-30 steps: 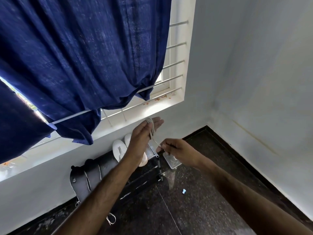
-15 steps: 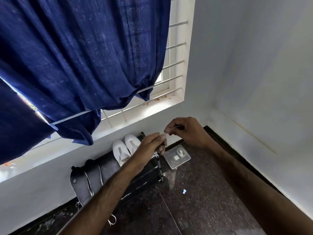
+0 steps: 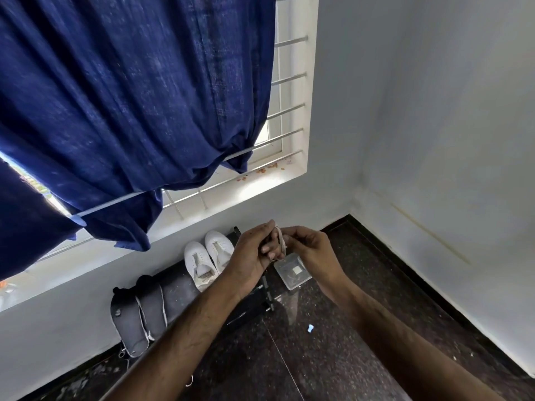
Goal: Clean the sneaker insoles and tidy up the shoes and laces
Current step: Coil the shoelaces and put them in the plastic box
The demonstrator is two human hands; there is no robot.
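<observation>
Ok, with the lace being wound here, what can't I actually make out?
Head view only:
- Lace: mostly hidden between left hand and right hand; free end unseen.
- Clear container: contents too small.
- Rack: covered by the left forearm.
- White sneakers: insides too small.

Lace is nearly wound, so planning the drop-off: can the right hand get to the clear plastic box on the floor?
Probably yes. The clear plastic box lies open just below the right hand with nothing between them, but that hand pinches the lace wound round the left hand.
</observation>
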